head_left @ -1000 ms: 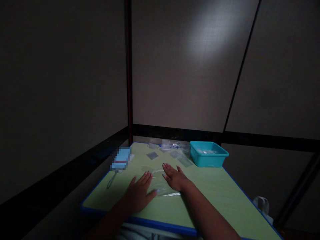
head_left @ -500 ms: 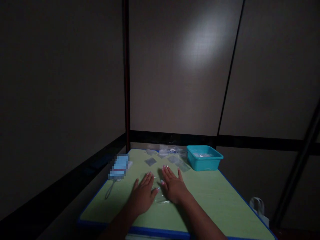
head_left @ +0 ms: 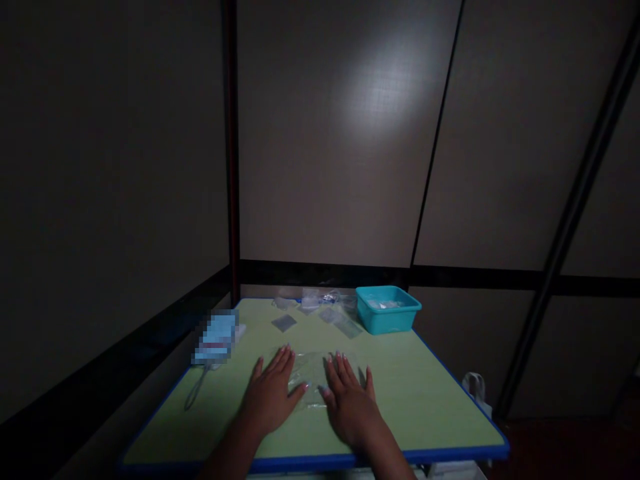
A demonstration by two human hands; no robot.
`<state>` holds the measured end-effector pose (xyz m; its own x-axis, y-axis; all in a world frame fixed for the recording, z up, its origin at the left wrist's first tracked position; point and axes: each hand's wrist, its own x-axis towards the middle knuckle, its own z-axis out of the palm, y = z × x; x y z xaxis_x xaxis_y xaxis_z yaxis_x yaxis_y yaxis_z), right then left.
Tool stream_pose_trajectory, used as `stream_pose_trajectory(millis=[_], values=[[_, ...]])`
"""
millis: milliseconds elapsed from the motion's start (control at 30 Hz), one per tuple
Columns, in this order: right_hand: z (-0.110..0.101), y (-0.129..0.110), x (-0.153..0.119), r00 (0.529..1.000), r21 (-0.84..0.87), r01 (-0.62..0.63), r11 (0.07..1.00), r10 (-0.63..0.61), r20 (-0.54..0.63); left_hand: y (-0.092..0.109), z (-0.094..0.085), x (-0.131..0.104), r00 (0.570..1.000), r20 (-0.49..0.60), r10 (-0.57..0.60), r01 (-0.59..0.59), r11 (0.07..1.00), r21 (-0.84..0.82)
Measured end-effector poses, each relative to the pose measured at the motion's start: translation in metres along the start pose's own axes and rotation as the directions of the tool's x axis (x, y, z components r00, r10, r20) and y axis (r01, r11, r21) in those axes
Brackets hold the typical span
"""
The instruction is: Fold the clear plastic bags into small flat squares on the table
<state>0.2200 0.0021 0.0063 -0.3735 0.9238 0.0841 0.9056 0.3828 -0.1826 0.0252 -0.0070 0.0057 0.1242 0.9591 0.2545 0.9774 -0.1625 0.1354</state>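
A clear plastic bag lies flat on the green tabletop, between and partly under my hands. My left hand rests palm down on its left side with the fingers spread. On the right side of the plastic, my right hand also lies flat, fingers apart and pointing away from me. Neither hand grips anything. Parts of the bag under the palms are hidden, and its outline is hard to make out in the dim light.
A turquoise basket with clear plastic inside stands at the back right. Several small plastic bags and a dark grey square lie toward the back. At the left edge is a blurred-out blue item with a strap. A white bag is beyond the right edge.
My right hand has moved back toward me and away from my left hand, so more of the plastic shows between them. The whole view has turned slightly right.
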Motion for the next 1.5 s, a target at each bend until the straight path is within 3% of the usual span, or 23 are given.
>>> stream_pose_trajectory(millis=[67,167,233,300,467,633,800,900,1033,1233,1333,1500], values=[[-0.004,-0.006,0.000,0.999,0.000,-0.016,1.000,0.016,-0.034,0.001,-0.002,0.000,1.000,-0.013,0.006,-0.005,1.000,0.014],[-0.007,-0.017,0.002,0.995,0.005,0.013,1.000,-0.012,-0.097,0.004,-0.009,-0.001,0.988,-0.151,0.031,-0.025,0.999,0.040],[-0.005,-0.024,0.003,0.994,0.012,0.049,0.999,-0.047,-0.103,0.006,-0.013,-0.002,0.968,-0.246,0.042,-0.032,0.998,0.045],[-0.001,-0.029,0.003,0.995,0.022,0.068,0.997,-0.066,-0.081,0.008,-0.014,-0.003,0.960,-0.271,0.071,-0.062,0.997,0.042],[0.002,-0.033,0.002,0.997,0.002,0.046,0.999,-0.046,-0.056,0.012,-0.009,-0.004,0.968,-0.127,0.214,-0.214,0.977,0.018],[-0.001,-0.022,0.002,0.997,-0.059,-0.041,0.997,0.037,-0.068,0.011,-0.005,-0.002,0.992,0.020,0.128,-0.127,0.991,-0.045],[-0.003,0.004,-0.006,0.993,-0.103,-0.120,0.987,0.120,-0.012,0.011,-0.007,0.001,0.982,0.171,0.082,-0.068,0.994,-0.087],[-0.007,0.010,-0.007,0.991,-0.106,-0.135,0.985,0.136,-0.006,0.011,-0.007,0.002,0.981,0.177,0.080,-0.063,0.993,-0.098],[-0.013,-0.001,0.005,0.993,-0.096,-0.113,0.989,0.114,0.002,0.009,-0.004,0.002,0.984,0.156,0.085,-0.070,0.993,-0.099],[-0.010,-0.019,0.043,0.982,-0.021,0.131,0.991,-0.127,0.140,0.009,-0.001,0.002,0.983,0.166,0.080,-0.066,0.994,-0.089],[-0.009,-0.007,0.054,0.985,-0.011,0.084,0.996,-0.081,0.149,0.008,0.000,0.002,0.985,0.151,0.085,-0.072,0.993,-0.094],[-0.011,0.033,0.055,0.997,-0.007,-0.001,1.000,0.002,0.082,0.006,0.003,0.003,0.985,0.150,0.081,-0.066,0.993,-0.100]])
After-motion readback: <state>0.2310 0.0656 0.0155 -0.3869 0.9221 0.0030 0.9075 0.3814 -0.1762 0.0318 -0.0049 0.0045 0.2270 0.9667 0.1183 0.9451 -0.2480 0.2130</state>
